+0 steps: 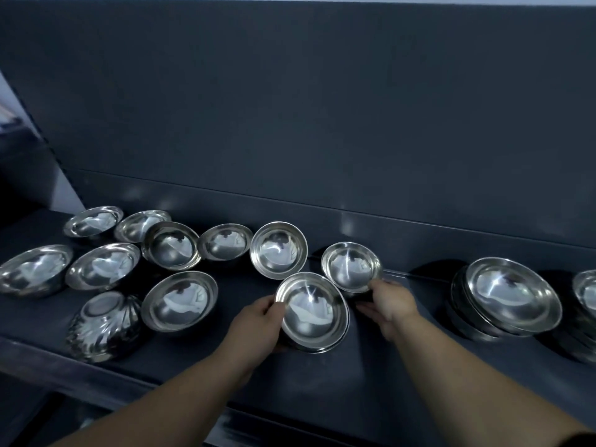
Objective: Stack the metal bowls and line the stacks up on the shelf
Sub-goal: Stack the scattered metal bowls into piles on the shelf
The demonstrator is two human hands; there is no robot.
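Bowl stack (311,312), a few nested steel bowls by the look of the rims, sits open side up at frame centre on the dark shelf (193,359), tilted a bit toward the camera. Left hand (258,321) comes in from 7 o'clock, forearm bare, wrist straight; thumb over the rim at the stack's 9 o'clock, fingers curled under its near side, so gripping it. Right hand (392,306) comes in from 5 o'clock, back of hand up; thumb touches the rim of a small bowl (351,267) at that bowl's 4 o'clock, fingers (366,309) reach toward 9 o'clock, low between the small bowl and the stack. Cannot tell whether this hand actually grips the small bowl or just touches it. Small bowl is just beside the stack, at its 1 o'clock, rims nearly touching. Another single bowl (279,250) at the stack's 11 o'clock. Taller stack (512,295) at 3 o'clock, well apart from the hands; a further stack (585,293) is cut by the frame edge. Loose bowls cluster at 9 to 10 o'clock, mostly open side up; one ribbed bowl (103,327) lies overturned at 8 o'clock, touching an upright bowl (180,301). Dark wall panel (290,108) behind the shelf.
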